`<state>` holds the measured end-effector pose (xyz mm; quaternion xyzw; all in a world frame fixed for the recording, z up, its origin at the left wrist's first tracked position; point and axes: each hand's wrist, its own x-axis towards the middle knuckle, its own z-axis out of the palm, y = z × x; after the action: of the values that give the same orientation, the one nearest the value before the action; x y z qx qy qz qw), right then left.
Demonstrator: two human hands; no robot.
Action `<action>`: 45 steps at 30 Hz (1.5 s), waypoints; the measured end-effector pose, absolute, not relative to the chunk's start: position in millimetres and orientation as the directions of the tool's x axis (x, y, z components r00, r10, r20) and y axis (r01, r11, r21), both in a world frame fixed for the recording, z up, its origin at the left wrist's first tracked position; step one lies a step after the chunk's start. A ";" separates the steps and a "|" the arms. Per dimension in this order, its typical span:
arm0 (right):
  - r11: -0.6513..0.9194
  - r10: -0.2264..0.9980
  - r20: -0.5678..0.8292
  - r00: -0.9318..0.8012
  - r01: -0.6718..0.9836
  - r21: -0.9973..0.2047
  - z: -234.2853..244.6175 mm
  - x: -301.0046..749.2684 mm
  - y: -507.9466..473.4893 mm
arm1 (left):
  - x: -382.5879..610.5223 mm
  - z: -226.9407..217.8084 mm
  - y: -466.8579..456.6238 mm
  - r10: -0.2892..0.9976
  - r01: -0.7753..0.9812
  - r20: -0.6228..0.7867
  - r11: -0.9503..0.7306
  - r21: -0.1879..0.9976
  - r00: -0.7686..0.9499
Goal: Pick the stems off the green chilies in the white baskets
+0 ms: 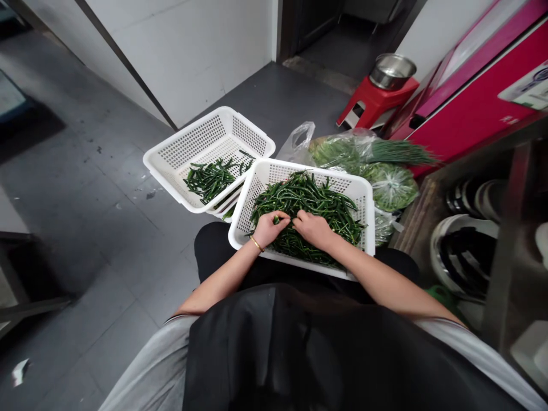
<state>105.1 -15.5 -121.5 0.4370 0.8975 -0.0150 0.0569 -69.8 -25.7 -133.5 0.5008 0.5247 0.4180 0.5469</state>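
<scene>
A white perforated basket (363, 197) rests on my lap, heaped with long green chili peppers (308, 200). My left hand (269, 227), with a gold bracelet at the wrist, is closed on one green chili at the near edge of the heap. My right hand (313, 228) sits right beside it, fingers curled and pinching at the same chili. A second white basket (192, 142) lies on the floor to the left, tilted against the first, with a smaller pile of green chilies (210, 178) in it.
Plastic bags of green vegetables (385, 171) lie on the floor behind the lap basket. A red stool (368, 103) carries a metal bowl (391, 71). A red cabinet (471, 108) and a shelf of stacked bowls (466, 251) stand at the right. Grey tiled floor (85, 200) spreads left.
</scene>
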 end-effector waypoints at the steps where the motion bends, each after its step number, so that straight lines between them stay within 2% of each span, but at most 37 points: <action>1: 0.641 0.764 -0.085 -0.640 0.767 -0.007 -122.4 111.9 -21.8 | -68.2 -136.0 -26.6 0.981 0.109 -0.151 0.138 0.985 0.121; 2: 0.657 0.752 -0.044 -0.658 0.753 -0.038 -122.0 118.8 -26.1 | -65.9 -138.0 -27.6 0.975 0.112 -0.174 0.159 0.981 0.137; 4: 0.669 0.743 0.062 -0.666 0.737 -0.097 -117.3 129.5 -30.0 | -59.8 -139.6 -29.0 0.944 0.008 -0.283 0.286 0.958 0.172; 7: 0.692 0.722 0.179 -0.668 0.701 -0.172 -109.0 133.2 -33.8 | -49.0 -137.1 -27.5 0.827 -0.184 -0.466 0.534 0.825 0.313; 9: 0.729 0.683 0.197 -0.703 0.637 -0.252 -109.8 129.5 -40.7 | -43.4 -135.6 -26.0 0.749 -0.196 -0.535 0.636 0.747 0.392; 11: 0.729 0.664 0.203 -0.719 0.565 -0.386 -116.3 126.3 -50.2 | -41.1 -136.2 -26.6 0.708 -0.162 -0.587 0.681 0.714 0.393; 13: 0.591 0.767 0.172 -0.618 0.576 -0.565 -123.8 127.3 -57.6 | -42.8 -137.0 -30.1 0.705 -0.118 -0.610 0.684 0.720 0.361; 14: 0.450 0.848 0.107 -0.519 0.600 -0.661 -126.4 129.2 -59.3 | -44.8 -136.7 -32.5 0.714 -0.082 -0.604 0.667 0.741 0.354; 16: 0.088 0.935 -0.141 -0.326 0.597 -0.797 -127.4 133.5 -58.2 | -49.4 -133.4 -37.3 0.741 0.008 -0.558 0.599 0.801 0.374; 17: -0.061 0.917 -0.272 -0.293 0.569 -0.820 -125.9 134.8 -55.9 | -51.2 -130.8 -39.2 0.755 0.053 -0.519 0.547 0.836 0.400; 18: -0.147 0.877 -0.360 -0.317 0.538 -0.830 -123.4 134.9 -53.2 | -52.3 -127.9 -40.8 0.764 0.090 -0.478 0.491 0.866 0.433; 20: -0.126 0.827 -0.364 -0.429 0.490 -0.862 -117.3 132.3 -48.2 | -52.3 -122.7 -43.6 0.762 0.123 -0.426 0.423 0.898 0.489; 23: 0.068 0.878 -0.165 -0.449 0.459 -0.886 -110.4 127.5 -46.2 | -50.2 -118.2 -49.0 0.707 0.129 -0.460 0.470 0.873 0.537; 24: 0.075 0.893 -0.141 -0.428 0.449 -0.890 -109.5 127.6 -47.1 | -50.2 -117.1 -51.2 0.682 0.144 -0.472 0.481 0.865 0.558; 27: -0.136 0.853 -0.283 -0.440 0.336 -0.932 -110.2 133.2 -53.0 | -54.3 -112.7 -56.7 0.669 0.209 -0.419 0.374 0.904 0.614; 29: -0.297 0.780 -0.385 -0.493 0.249 -0.922 -111.4 136.7 -58.1 | -58.6 -109.3 -58.3 0.713 0.216 -0.345 0.269 0.939 0.610; 31: -0.319 0.761 -0.407 -0.505 0.255 -0.913 -111.9 135.8 -63.3 | -61.1 -107.2 -59.2 0.739 0.221 -0.287 0.189 0.957 0.610; 33: -0.181 0.786 -0.343 -0.513 0.339 -0.923 -110.7 130.7 -67.5 | -60.6 -107.8 -60.9 0.729 0.232 -0.269 0.154 0.960 0.630; 35: 0.061 0.834 -0.213 -0.509 0.469 -0.881 -107.7 124.9 -69.4 | -58.0 -110.7 -63.9 0.704 0.223 -0.305 0.210 0.952 0.641; 37: 0.269 0.881 -0.089 -0.465 0.647 -0.713 -103.4 121.8 -67.7 | -56.3 -114.2 -66.7 0.688 0.160 -0.388 0.373 0.914 0.614; 38: 0.316 0.902 -0.053 -0.428 0.741 -0.592 -101.5 121.6 -65.2 | -56.6 -115.6 -67.3 0.677 0.100 -0.425 0.464 0.880 0.600; 39: 0.322 0.922 -0.041 -0.384 0.824 -0.466 -100.0 121.7 -61.5 | -58.0 -116.7 -66.9 0.669 0.017 -0.441 0.539 0.842 0.598; 41: 0.264 0.951 -0.090 -0.296 0.928 -0.262 -99.8 121.5 -51.4 | -64.2 -117.9 -62.8 0.676 -0.184 -0.384 0.609 0.771 0.629; 43: 0.205 0.954 -0.189 -0.231 0.967 -0.150 -104.2 118.1 -39.0 | -72.8 -119.1 -55.4 0.703 -0.354 -0.276 0.609 0.710 0.655; 45: 0.181 0.943 -0.264 -0.205 0.977 -0.114 -111.9 111.4 -26.9 | -80.3 -121.1 -47.4 0.740 -0.441 -0.251 0.598 0.669 0.624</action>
<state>111.4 -26.9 -111.9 0.6270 0.7654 -0.1288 0.0667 -80.3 -47.4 -121.1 0.2854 0.2622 0.3454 0.8547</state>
